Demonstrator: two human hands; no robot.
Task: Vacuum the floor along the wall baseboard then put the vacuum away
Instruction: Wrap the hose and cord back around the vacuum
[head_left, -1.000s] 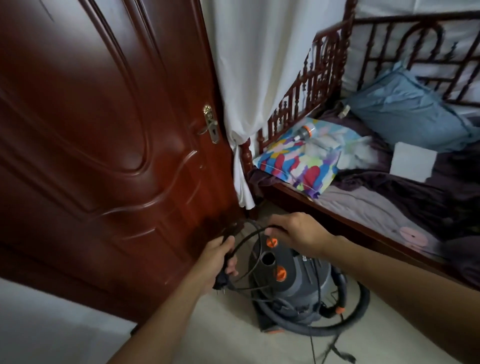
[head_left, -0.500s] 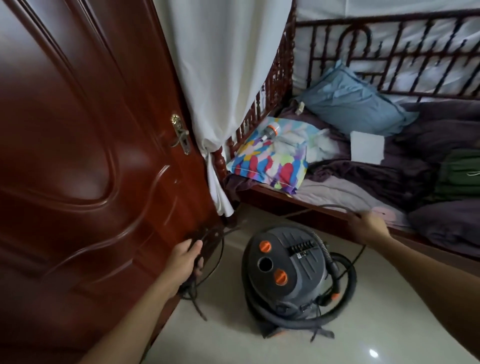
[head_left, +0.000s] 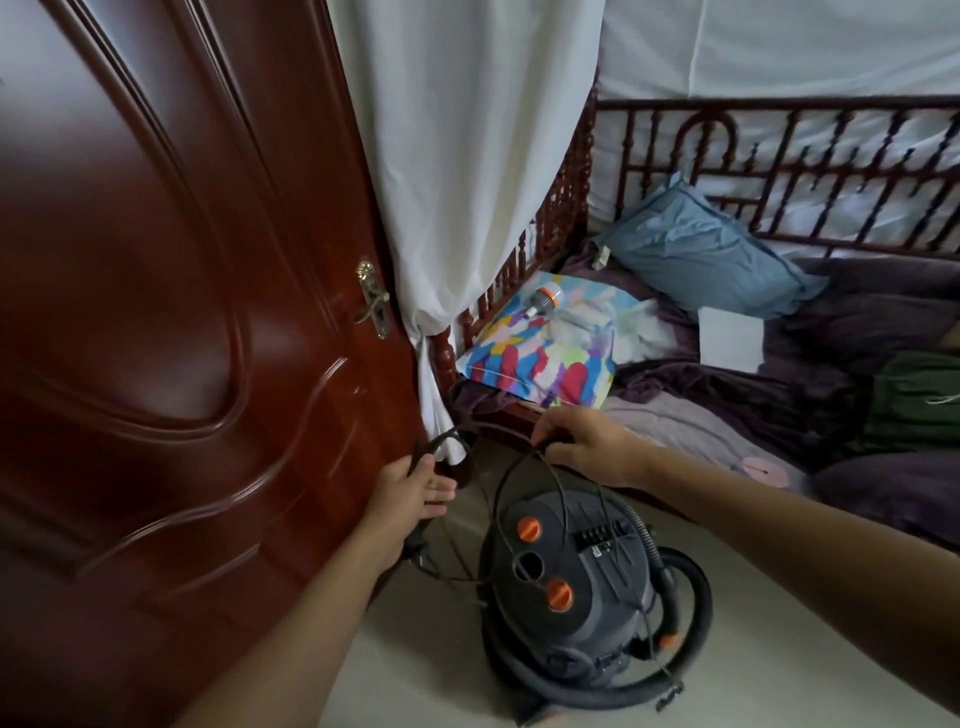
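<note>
A grey canister vacuum (head_left: 571, 587) with orange knobs stands on the pale floor, its black hose (head_left: 691, 639) curled around its base. A thin black power cord (head_left: 519, 467) arcs in loops above the canister. My left hand (head_left: 410, 491) holds gathered loops of this cord beside the door, the plug hanging below it. My right hand (head_left: 587, 441) pinches the cord above the vacuum, close to the bed's edge.
A dark red wooden door (head_left: 171, 338) fills the left. A white curtain (head_left: 467, 182) hangs beside it. A wooden-railed bed (head_left: 779, 156) with pillows and purple bedding lies to the right. Pale floor (head_left: 415, 675) shows in front of the vacuum.
My right hand has come back left from the bed edge, drawing the cord into a new loop toward my left hand. My left hand rose slightly with the coil.
</note>
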